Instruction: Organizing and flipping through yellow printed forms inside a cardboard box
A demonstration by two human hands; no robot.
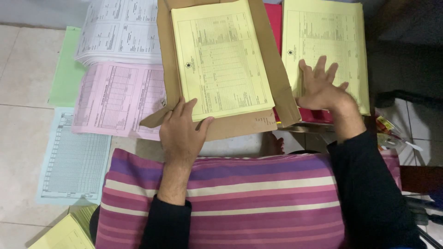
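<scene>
The left hand [181,130] is laid flat, fingers loosely spread, on the lower left corner of a yellow form [220,57] resting on a brown cardboard folder [240,124]. Right of the folder, the right hand [320,85] is spread open on a yellow stack [325,34], whose top is cut off. A red cover [274,18] is mostly hidden between them.

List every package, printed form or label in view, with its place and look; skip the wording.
Brown cardboard folder: centre, open, under the left hand.
Yellow form: on the folder.
Yellow stack: right, under the right hand.
White stack: upper left.
Pink form: below it.
Blue form: left floor.
</scene>
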